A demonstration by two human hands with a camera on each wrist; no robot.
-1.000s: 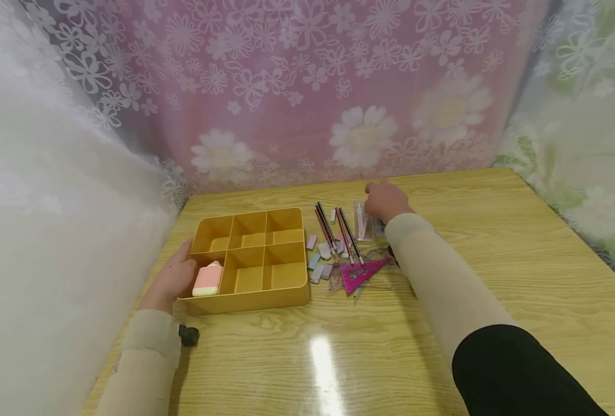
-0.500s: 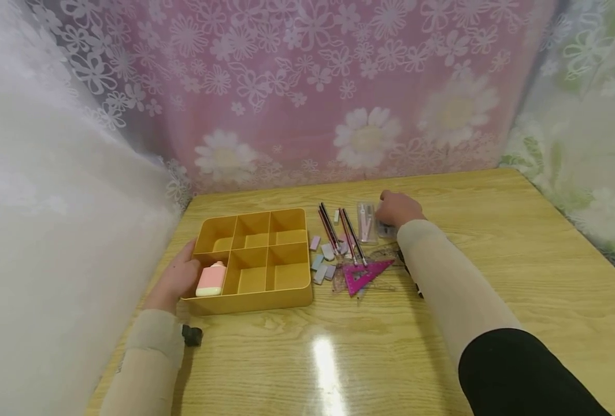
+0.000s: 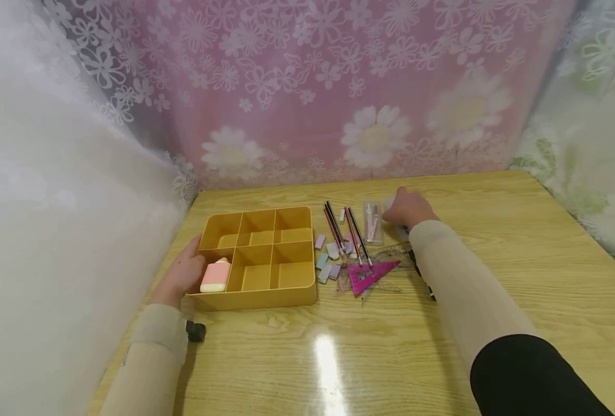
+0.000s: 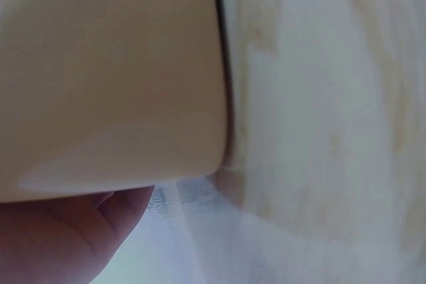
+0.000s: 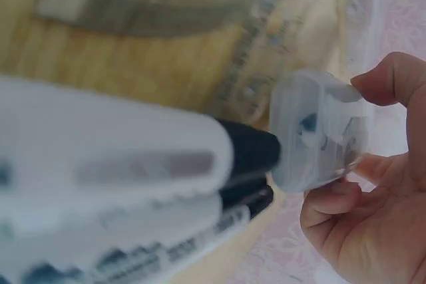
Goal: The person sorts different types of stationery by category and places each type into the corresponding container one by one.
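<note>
A yellow organizer box (image 3: 255,299) with several compartments sits on the table, left of centre. My left hand (image 3: 182,270) grips its left wall; part of that hand (image 4: 73,234) shows past the box's corner in the left wrist view. In the front-left compartment lies a pink and cream bottle-shaped thing (image 3: 217,275). My right hand (image 3: 408,207), at the back of the table, pinches a small clear plastic case (image 5: 313,138) between thumb and fingers, best seen in the right wrist view. Small dark pieces show inside the case. In the head view the hand mostly covers it.
Right of the box lie several pencils (image 3: 359,234), pastel erasers (image 3: 325,273), a magenta set square (image 3: 356,284) over clear rulers, and a compass in a clear case (image 3: 373,223). White markers with black caps (image 5: 133,144) loom close in the right wrist view.
My right hand has come down onto the clear case beside the compass case and now pinches it, shifting slightly right. My left hand keeps its place on the box.
</note>
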